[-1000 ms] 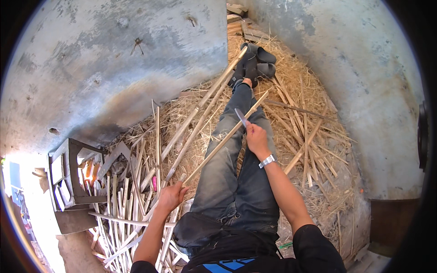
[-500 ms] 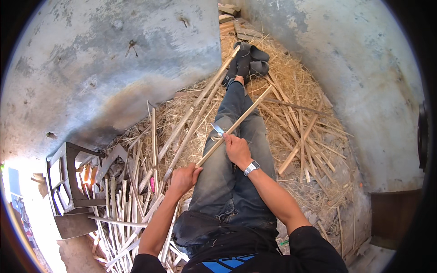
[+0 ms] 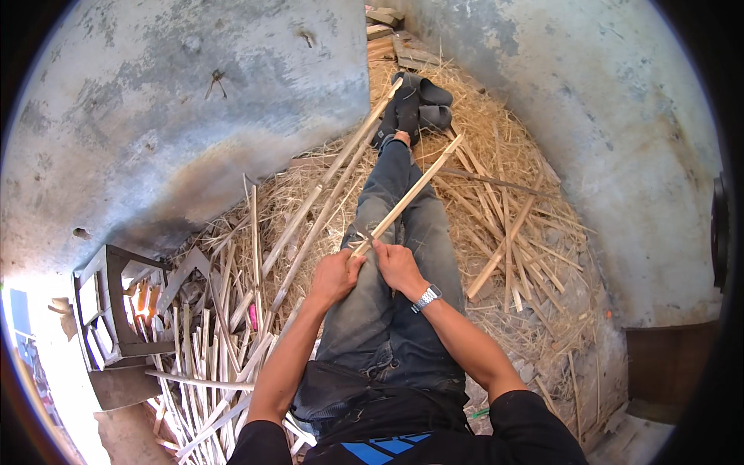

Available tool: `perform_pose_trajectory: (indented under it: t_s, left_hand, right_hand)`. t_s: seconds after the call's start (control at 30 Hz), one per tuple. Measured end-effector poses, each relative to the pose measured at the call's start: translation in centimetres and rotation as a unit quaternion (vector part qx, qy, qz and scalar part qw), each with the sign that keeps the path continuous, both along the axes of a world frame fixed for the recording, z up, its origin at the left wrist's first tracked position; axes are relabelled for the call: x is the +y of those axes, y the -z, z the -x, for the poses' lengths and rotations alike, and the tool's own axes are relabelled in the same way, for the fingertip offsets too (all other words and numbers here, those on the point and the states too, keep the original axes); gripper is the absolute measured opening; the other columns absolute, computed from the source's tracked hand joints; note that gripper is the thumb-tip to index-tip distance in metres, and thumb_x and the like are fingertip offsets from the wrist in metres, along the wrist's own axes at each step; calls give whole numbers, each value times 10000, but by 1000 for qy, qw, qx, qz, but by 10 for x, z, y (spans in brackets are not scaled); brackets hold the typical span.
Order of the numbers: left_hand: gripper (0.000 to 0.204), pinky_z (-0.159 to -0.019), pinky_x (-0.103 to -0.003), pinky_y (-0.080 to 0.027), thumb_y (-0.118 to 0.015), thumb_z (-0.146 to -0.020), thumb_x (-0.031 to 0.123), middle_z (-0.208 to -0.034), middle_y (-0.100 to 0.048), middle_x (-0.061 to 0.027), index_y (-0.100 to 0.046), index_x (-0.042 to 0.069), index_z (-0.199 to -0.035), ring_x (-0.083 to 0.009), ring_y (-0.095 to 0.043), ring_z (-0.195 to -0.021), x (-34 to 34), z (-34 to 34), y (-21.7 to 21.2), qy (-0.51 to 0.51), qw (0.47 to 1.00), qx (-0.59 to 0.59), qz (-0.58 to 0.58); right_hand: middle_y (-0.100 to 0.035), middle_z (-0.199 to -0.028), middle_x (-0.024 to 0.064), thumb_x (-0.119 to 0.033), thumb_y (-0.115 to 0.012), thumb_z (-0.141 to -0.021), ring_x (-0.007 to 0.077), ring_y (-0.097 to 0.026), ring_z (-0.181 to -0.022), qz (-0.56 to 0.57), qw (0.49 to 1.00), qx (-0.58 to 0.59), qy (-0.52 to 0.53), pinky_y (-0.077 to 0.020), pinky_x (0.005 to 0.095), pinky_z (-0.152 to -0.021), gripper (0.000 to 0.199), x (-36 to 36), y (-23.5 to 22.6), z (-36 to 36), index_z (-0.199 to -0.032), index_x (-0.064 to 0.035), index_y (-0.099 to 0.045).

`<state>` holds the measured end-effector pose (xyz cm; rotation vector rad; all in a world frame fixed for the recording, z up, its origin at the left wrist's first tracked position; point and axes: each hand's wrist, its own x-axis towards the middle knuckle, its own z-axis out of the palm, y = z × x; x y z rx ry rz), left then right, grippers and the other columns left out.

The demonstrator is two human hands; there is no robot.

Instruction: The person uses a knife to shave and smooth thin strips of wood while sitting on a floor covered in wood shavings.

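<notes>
A pale split-bamboo strip (image 3: 418, 186) slants over my legs, its far end up near my shins. My left hand (image 3: 335, 277) is closed around the near end of this strip, above my left thigh. Close beside it, my right hand (image 3: 399, 266) is closed against the strip; the knife it held in the earlier frame is mostly hidden now. Thin curled shavings (image 3: 359, 239) stand up from the strip just ahead of both hands. A metal-band watch (image 3: 426, 297) circles my right wrist.
Bamboo strips lie over straw (image 3: 480, 108) on the right, with a pile of strips (image 3: 205, 349) at lower left. Two long poles (image 3: 318, 190) run alongside my left leg. A dark metal frame (image 3: 116, 310) stands at left. Grey walls (image 3: 186, 108) rise on both sides.
My right hand has drawn back along the strip toward my left hand, and the knife blade no longer shows clearly. Curled shavings now stand at the near end. My left hand has shifted slightly forward and right.
</notes>
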<state>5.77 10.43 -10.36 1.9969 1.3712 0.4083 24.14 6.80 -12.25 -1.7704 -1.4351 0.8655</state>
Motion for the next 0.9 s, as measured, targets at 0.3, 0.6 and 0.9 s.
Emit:
perform_pose_trajectory:
  t_s: [0.3,0.6,0.9]
  left_hand:
    - [400,-728,-473,-529,-714,-960,393,-832,-707,-264,-750,-4,-995,-430,-702,-799,4,0,-4,-11,995,-50,90]
    - [366,-739,-424,-536,-725,-959,362,-807,-724,-208,-745,11,-1062,-348,-722,-762,2,12,-2,20,996,-62,57]
    - [286,-648,-337,-508,-621,-1047,280,-713,-693,-104,-724,17,-1003,-196,-670,-662,-24,32,-16,-66,974,-132,170]
  right_hand:
    - [-583,-655,299,-439,-489,-1088,421,-613,-597,78,993,72,-56,-466,509,-641,645,-7,-4,-7,-750,89,-642]
    - [-431,-599,-85,-445,-551,-1088,45,-378,-482,243,898,356,-85,-273,264,-425,529,0,-12,-28,-688,-99,-572]
    - [-477,-535,156,-455,-508,-1092,220,-486,-496,-24,995,76,-63,-382,418,-524,636,-4,8,-8,-709,50,-564]
